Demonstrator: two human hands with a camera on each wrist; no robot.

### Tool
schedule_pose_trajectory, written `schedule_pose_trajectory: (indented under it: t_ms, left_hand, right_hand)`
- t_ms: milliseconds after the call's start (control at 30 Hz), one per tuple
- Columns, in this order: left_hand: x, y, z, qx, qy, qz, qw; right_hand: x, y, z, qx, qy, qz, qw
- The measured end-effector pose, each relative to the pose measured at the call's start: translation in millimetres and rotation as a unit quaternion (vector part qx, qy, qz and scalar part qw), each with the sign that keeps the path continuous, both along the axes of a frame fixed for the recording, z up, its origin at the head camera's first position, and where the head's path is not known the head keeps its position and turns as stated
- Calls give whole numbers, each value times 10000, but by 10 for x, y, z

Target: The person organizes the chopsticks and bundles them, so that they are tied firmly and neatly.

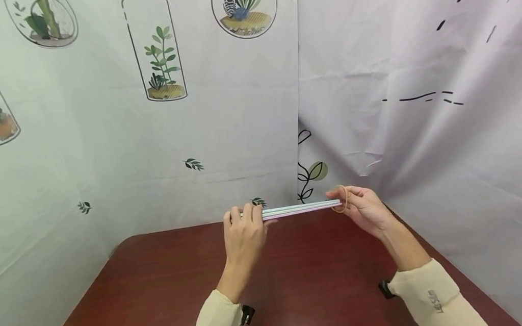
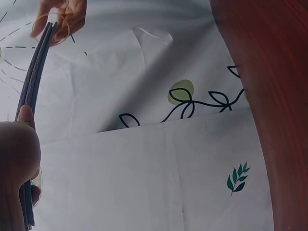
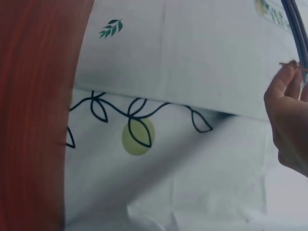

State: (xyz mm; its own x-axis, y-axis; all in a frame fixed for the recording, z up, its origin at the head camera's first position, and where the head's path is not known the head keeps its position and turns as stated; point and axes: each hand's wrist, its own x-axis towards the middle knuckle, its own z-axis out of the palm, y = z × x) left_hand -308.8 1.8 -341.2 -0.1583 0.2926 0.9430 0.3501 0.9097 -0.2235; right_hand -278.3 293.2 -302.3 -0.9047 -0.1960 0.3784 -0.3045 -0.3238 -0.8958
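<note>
My left hand (image 1: 244, 234) grips a small bundle of slim, straight pastel sticks (image 1: 292, 210), pale green and lilac, much like chopsticks. They lie nearly level above the table, with their free ends pointing right. A thin tan rubber band (image 1: 347, 199) is spread in a loop on the fingers of my right hand (image 1: 369, 209). The loop surrounds the stick tips, as the left wrist view also shows, where the band (image 2: 67, 30) circles the ends of the sticks (image 2: 36, 72). In the right wrist view, my right fingers (image 3: 284, 84) pinch the band beside the sticks (image 3: 294, 29).
Beneath both hands spreads a dark red-brown table (image 1: 325, 280). A pale cloth backdrop (image 1: 221, 125) printed with plants and jars hangs behind it and along both sides. Dark clips (image 1: 247, 315) sit at the cream sleeves (image 1: 215, 320).
</note>
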Motion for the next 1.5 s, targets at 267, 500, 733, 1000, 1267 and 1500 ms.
schedule_pose_trajectory:
  t_ms: [267, 500, 733, 1000, 1267, 1500]
  left_hand:
    - [18, 28, -22, -183, -206, 66, 9996]
    - [-2, 28, -29, -134, -156, 115, 9997]
    - [-33, -10, -33, 152, -226, 44, 9996]
    - [19, -53, 8, 248, -172, 102, 9995]
    - [46, -40, -53, 330, -73, -60, 9994]
    - [20, -19, -29, 238, -208, -381, 9988]
  right_hand:
    - [-22, -192, 124, 2481, 901, -1624, 9508]
    - [81, -345, 125, 3061, 2700, -2513, 8777]
    - [347, -641, 46, 2551, 3876, -3087, 8303]
    - [455, -661, -124, 1904, 1540, -3356, 9096]
    - [329, -570, -114, 1510, 213, -2822, 9472]
    - [239, -474, -15, 1985, 38, -2385, 9506]
